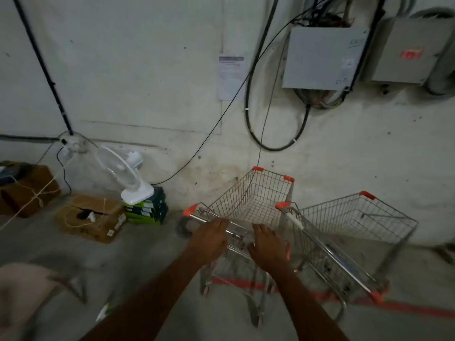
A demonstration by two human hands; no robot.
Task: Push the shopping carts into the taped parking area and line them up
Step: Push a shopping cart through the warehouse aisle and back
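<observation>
left hand (209, 238) curled, right hand (269, 244) flat

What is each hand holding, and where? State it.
Both hands are on the near shopping cart at its handle bar: left hand curled over it, right hand resting flatter; a full grip cannot be told.

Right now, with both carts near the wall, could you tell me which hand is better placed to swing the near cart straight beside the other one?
Probably the left hand: it wraps the near cart's handle, while the right hand lies open and flatter, close to the second cart.
</observation>
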